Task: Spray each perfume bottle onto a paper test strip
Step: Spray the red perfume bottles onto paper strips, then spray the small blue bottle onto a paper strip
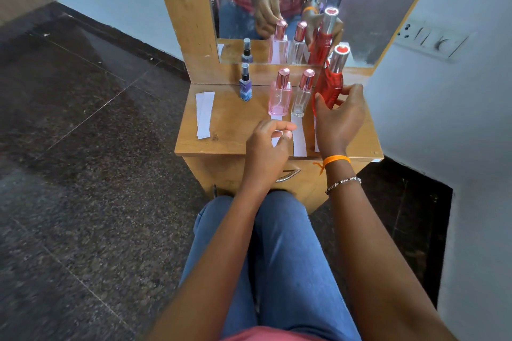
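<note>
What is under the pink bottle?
A white paper strip pokes out from under the pink bottle toward the person. The left hand covers its near end, and the part beneath the bottle cannot be seen.

The counter (230, 119) is warm orange-brown wood grain. At its back edge stand a small blue bottle (245, 88) with a dark cap, a pale pink bottle (279, 98) and a clear bottle (302, 99), both with glossy pink caps. The red bottle (328, 88) has a silver cap and what looks like a ribbed pattern. The paper strips (204, 115) are white. The floor (83, 119) is dark speckled stone. The wristband (335, 159) is orange.
</note>
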`<state>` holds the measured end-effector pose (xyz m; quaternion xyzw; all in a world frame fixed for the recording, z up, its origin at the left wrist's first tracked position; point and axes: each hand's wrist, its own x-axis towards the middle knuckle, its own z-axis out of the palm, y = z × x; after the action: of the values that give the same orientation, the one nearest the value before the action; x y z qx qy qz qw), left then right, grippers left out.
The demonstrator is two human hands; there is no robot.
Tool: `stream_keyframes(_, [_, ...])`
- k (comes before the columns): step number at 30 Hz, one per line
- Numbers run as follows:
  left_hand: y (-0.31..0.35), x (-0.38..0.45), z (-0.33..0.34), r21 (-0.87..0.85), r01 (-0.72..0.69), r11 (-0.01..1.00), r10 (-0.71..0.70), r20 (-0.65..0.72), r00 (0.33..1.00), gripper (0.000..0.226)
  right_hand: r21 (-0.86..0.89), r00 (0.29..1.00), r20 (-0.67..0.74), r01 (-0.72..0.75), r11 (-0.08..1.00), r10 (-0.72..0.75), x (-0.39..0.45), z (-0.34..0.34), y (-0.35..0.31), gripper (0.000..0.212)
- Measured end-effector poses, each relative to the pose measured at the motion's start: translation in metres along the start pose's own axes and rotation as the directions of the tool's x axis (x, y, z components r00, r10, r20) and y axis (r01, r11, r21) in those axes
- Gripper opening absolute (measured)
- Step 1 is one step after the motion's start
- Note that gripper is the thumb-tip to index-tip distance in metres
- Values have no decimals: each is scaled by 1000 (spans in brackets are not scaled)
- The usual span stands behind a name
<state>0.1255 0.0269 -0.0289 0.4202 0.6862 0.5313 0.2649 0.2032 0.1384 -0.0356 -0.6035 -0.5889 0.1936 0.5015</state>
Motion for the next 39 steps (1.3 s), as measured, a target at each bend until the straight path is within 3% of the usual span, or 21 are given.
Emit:
stream_keyframes(9, [0,0,0,11,-13,1000,13,1,1000,24,-29,1000,17,10,1000,-10,-11,-13,-1,45])
stream_keyframes(13, [-1,4,-10,12,-4,1000,5,-57,998,25,78,990,-65,131,988,-126,-40,-26,0,22])
stream_keyframes(17, [-6,10,-31,48,31,998,-22,-169,985,26,246,926,222,250,937,-306,-67,-10,-16,16])
stream_keyframes(20, [-13,13,-51,78,85,993,-59,-290,955,30,238,831,442,254,938,-337,-81,14,-32,10])
stream_keyframes(23, [-24,16,-72,227,190,955,-80,-419,904,36,170,759,596,199,965,-262,-90,41,-47,10])
stream_keyframes(26, [-35,19,-86,360,281,889,-129,-393,910,46,116,758,622,158,981,-196,-94,63,-64,14])
stream_keyframes(30, [-43,20,-91,407,266,874,-139,-315,939,46,98,770,634,15,995,-74,-95,84,-83,11])
stream_keyframes(39, [-52,20,-91,454,208,866,-73,-297,952,37,-11,784,597,-200,980,167,-94,98,-94,15])
